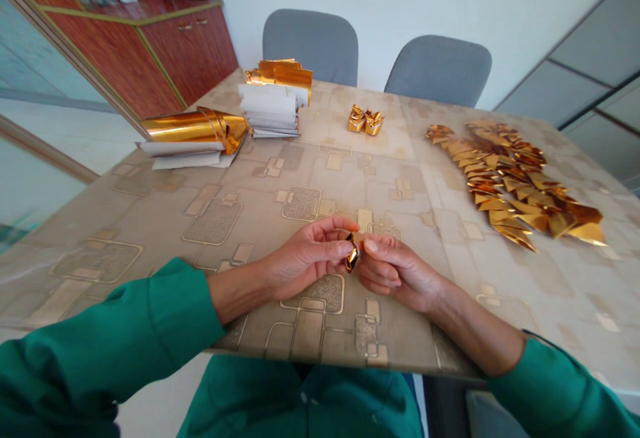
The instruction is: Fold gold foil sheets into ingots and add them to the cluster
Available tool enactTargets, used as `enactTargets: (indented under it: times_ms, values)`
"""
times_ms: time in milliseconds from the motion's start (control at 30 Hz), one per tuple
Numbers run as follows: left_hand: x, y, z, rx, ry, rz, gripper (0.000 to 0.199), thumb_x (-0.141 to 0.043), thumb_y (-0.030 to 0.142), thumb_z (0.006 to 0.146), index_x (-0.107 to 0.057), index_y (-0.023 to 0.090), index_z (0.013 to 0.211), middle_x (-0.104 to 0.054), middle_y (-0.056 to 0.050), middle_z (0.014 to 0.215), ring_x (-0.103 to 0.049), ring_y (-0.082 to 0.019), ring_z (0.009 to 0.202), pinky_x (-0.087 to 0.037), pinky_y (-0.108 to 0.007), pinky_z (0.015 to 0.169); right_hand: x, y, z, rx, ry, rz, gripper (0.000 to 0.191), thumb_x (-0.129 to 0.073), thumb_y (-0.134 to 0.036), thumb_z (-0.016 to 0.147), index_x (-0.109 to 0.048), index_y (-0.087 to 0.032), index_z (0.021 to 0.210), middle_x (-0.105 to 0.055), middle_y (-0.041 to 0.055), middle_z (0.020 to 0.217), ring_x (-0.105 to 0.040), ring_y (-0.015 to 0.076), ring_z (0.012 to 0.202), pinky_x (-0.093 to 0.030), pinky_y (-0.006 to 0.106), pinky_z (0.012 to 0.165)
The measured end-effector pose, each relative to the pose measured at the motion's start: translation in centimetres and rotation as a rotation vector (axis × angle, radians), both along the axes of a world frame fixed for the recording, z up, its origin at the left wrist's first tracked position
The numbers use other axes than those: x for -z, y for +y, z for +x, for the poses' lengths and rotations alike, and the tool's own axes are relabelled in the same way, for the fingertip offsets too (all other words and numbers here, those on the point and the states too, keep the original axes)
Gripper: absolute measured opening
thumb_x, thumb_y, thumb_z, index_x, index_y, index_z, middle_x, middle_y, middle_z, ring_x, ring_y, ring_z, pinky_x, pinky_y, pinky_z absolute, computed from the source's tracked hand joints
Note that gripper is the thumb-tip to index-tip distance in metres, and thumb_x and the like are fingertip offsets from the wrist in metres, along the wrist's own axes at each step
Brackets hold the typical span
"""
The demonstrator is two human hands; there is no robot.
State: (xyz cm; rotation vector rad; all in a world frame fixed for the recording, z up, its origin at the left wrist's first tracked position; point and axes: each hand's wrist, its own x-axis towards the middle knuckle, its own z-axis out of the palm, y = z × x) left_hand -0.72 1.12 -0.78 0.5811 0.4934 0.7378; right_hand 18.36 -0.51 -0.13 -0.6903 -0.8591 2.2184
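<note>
My left hand is pinching gold foil; at its three o'clock, my right hand is curling, hold unclear.

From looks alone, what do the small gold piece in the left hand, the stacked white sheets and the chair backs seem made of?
Small gold piece: probably metallic-coated paper or foil; glossy, with bright highlights.
Stacked white sheets: likely paper; matte, with thin layered edges.
Chair backs: perhaps fabric; matte gray, without sharp reflections.

No readable writing shows anywhere here.
</note>
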Motion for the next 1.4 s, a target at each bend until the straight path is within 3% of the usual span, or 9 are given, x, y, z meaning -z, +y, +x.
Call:
enactTargets:
  times_ms: [233, 533, 700, 900, 1133, 1400]
  values:
    - [-0.16, -0.18, 0.12, 0.011, -0.003, -0.012, 0.032, -0.083, 0.018, 0.072, -0.069, 0.016, 0.101, -0.067, -0.001, 0.082, -0.063, -0.007, 0.065, -0.052, -0.018, 0.062, 0.09, 0.13, -0.05, -0.005, 0.001, -0.02, 0.036, -0.067, -0.037, 0.088, -0.049, -0.018, 0.062, -0.033, -0.0107, 0.043, -0.022, 0.0056, 0.04, -0.026, 0.019, 0.042]
    - [-0.64, -0.85, 0.73, -0.09, 0.171, 0.259, 0.023, -0.075, 0.016, 0.076, -0.064, 0.018, 0.097, -0.063, 0.004, 0.075, -0.053, -0.005, 0.054, -0.048, -0.019, 0.052, 0.04, 0.08, -0.25, -0.006, -0.07, -0.01, 0.048, -0.063, -0.04, 0.09, -0.042, -0.018, 0.053, -0.035, -0.0088, 0.041, -0.024, 0.0056, 0.039, -0.024, 0.021, 0.043]
    - [-0.64, -0.71, 0.47, -0.034, 0.205, 0.134, 0.019, -0.075, 0.021, 0.076, -0.063, 0.019, 0.091, -0.057, 0.005, 0.066, -0.049, -0.006, 0.051, -0.046, -0.018, 0.05, 0.17, 0.18, 0.01, -0.072, -0.093, -0.018, 0.046, -0.059, -0.04, 0.092, -0.048, -0.018, 0.054, -0.038, -0.0073, 0.04, -0.03, 0.0073, 0.04, -0.029, 0.023, 0.046]
    - [-0.3, -0.28, 0.09, -0.048, 0.154, 0.058, 0.024, -0.078, 0.021, 0.075, -0.066, 0.018, 0.096, -0.062, 0.003, 0.073, -0.053, -0.005, 0.055, -0.048, -0.018, 0.055, -0.26, 0.06, -0.09, -0.02, -0.115, -0.01, 0.026, -0.062, -0.04, 0.09, -0.06, -0.019, 0.075, -0.044, -0.008, 0.047, -0.027, 0.0077, 0.042, -0.029, 0.022, 0.046]
    - [-0.21, -0.46, 0.3, -0.047, 0.126, 0.054, 0.028, -0.08, 0.015, 0.072, -0.068, 0.017, 0.096, -0.064, 0.002, 0.077, -0.059, -0.006, 0.061, -0.05, -0.018, 0.059, -0.17, 0.17, 0.0, -0.035, -0.066, -0.036, 0.041, -0.064, -0.036, 0.09, -0.045, -0.019, 0.058, -0.034, -0.009, 0.044, -0.023, 0.0065, 0.043, -0.023, 0.022, 0.046]
    - [-0.51, -0.11, -0.04, -0.064, 0.094, -0.035, 0.035, -0.081, 0.01, 0.068, -0.066, 0.017, 0.099, -0.067, 0.001, 0.084, -0.063, -0.008, 0.07, -0.051, -0.019, 0.065, -0.16, 0.16, -0.22, 0.005, -0.123, 0.038, 0.021, -0.065, -0.037, 0.089, -0.06, -0.019, 0.079, -0.047, -0.0074, 0.049, -0.031, 0.0078, 0.045, -0.03, 0.022, 0.05]
